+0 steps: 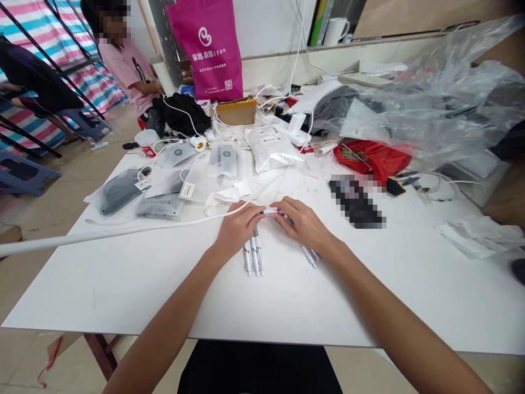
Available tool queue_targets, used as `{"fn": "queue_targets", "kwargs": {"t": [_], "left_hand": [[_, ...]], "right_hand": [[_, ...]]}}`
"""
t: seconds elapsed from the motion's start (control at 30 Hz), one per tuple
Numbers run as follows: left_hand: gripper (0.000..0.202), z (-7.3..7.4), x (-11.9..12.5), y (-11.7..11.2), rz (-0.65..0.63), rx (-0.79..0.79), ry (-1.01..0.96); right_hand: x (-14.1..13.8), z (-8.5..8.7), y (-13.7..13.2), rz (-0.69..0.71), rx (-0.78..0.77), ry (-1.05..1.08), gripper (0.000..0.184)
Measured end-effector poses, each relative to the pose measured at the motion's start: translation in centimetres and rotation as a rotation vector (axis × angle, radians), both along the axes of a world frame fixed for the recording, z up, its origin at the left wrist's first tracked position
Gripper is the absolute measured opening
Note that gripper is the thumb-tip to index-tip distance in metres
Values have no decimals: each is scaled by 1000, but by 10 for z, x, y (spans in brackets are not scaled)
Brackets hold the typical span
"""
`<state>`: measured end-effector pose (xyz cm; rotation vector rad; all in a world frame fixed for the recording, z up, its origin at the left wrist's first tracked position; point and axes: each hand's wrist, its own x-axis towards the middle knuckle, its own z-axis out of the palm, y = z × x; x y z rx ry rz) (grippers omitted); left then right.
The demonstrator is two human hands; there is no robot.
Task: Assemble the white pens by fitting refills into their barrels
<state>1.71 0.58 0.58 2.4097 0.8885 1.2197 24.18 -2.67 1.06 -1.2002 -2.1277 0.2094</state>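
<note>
Between my two hands a white and dark pen [271,211] is held level, just above the white table [164,290]. My left hand [237,227] is closed on its left end, my right hand [302,220] on its right end. The fingers cover both ends of the pen. Several white pens [254,254] lie side by side below my left hand, their upper parts partly hidden by it. Under my right hand and wrist are more pens [309,256], partly covered by the hand.
Packed grey pouches [159,205] and a white plastic packet [271,146] lie beyond my hands. A white cable [135,227] crosses the table from the left. To the right are a blurred dark object [356,203], a red bag [373,158] and clear plastic wrap [435,109]. A person [127,65] is at the back left.
</note>
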Motion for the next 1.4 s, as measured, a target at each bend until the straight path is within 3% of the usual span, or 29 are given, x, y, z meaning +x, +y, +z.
{"fn": "queue_targets", "kwargs": {"t": [0.57,0.7,0.83,1.0,1.17,1.27,1.4], "left_hand": [[16,-4,0,0,-3,-26,-43],[36,1,-2,-1,70,-117,-2],[23,6,-3,-1,126,-217,-67],[13,12,-1,-2,80,-300,-169],[19,14,-1,-1,124,-471,-243],[14,12,-2,1,81,-505,-281],[21,7,-2,5,32,-572,-390]], "right_hand": [[-2,2,-2,11,46,-172,32],[1,2,0,-37,101,-157,25],[6,-1,4,-95,179,-144,20],[7,-1,5,-66,173,-117,18],[7,-4,5,-87,211,-97,18],[8,-6,6,-107,247,-113,17],[8,-6,7,-116,250,-109,17]]}}
